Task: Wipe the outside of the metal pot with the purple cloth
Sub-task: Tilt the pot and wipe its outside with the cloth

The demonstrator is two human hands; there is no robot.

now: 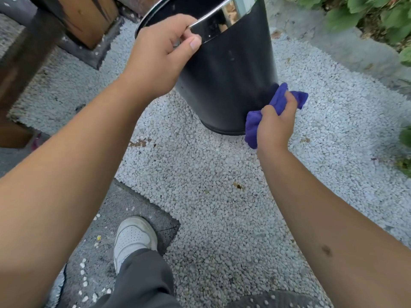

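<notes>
My left hand pinches the metal pot by its rim, tilted on the gravel; my right hand clutches the purple cloth against its lower side. Hard wiping could slip it free.

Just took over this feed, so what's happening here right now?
A person is wiping a black metal pot that stands on white gravel. The left hand grips its rim at the shiny band. The right hand holds a bunched purple cloth against the pot's lower outside wall, near the base.
</notes>
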